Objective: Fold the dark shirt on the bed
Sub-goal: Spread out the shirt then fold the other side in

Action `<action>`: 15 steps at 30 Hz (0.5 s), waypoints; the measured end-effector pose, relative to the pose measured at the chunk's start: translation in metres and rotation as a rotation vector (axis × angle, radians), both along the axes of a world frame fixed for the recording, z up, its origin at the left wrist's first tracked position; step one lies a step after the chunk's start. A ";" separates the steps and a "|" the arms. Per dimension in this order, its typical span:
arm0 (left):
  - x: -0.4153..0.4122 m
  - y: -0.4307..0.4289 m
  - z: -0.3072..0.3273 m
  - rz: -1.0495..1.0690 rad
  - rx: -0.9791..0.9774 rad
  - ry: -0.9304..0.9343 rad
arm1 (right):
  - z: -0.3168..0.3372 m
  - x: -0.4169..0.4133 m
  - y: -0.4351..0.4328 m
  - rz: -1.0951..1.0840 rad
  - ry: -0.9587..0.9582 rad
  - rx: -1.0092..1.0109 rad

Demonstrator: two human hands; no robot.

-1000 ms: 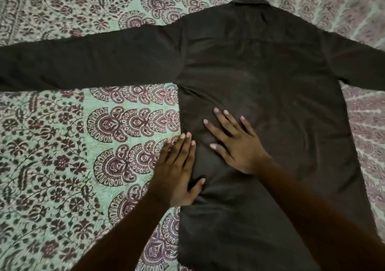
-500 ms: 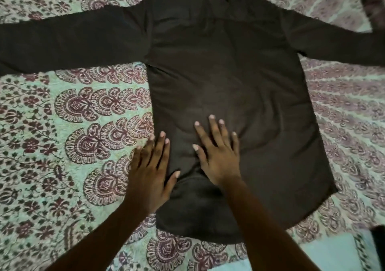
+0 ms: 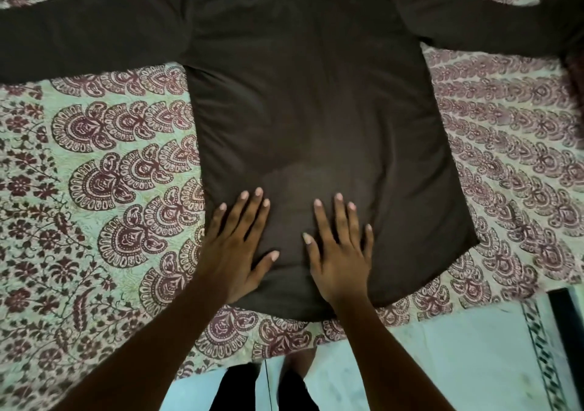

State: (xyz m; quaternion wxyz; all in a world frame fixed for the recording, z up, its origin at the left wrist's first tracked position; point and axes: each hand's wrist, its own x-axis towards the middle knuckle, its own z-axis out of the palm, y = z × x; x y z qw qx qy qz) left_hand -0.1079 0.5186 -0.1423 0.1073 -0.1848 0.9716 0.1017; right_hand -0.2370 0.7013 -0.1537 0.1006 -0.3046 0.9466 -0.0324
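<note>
The dark shirt lies flat and back-up on the bed, both long sleeves spread straight out to the left and right, its collar cut off by the top edge. My left hand lies flat with straight fingers on the shirt's lower left part, its heel over the side edge. My right hand presses flat on the lower middle of the shirt, just above the hem. Neither hand grips any cloth.
A pale green bedsheet with a maroon floral and paisley print covers the bed. Its near edge runs under the shirt's hem; a light tiled floor shows below it. A dark object stands at the lower right.
Both hands slid down the shirt toward the hem and to the right, staying flat. The view tilted down, so the bed edge and floor now show.
</note>
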 end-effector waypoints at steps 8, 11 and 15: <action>0.043 0.049 0.015 -0.155 0.091 0.077 | 0.021 0.003 0.054 -0.193 0.013 -0.019; 0.014 0.042 0.016 0.010 0.045 0.181 | 0.020 -0.021 0.008 0.129 0.038 -0.118; -0.022 0.023 0.006 0.221 0.082 0.061 | 0.004 -0.052 -0.025 0.441 -0.052 -0.071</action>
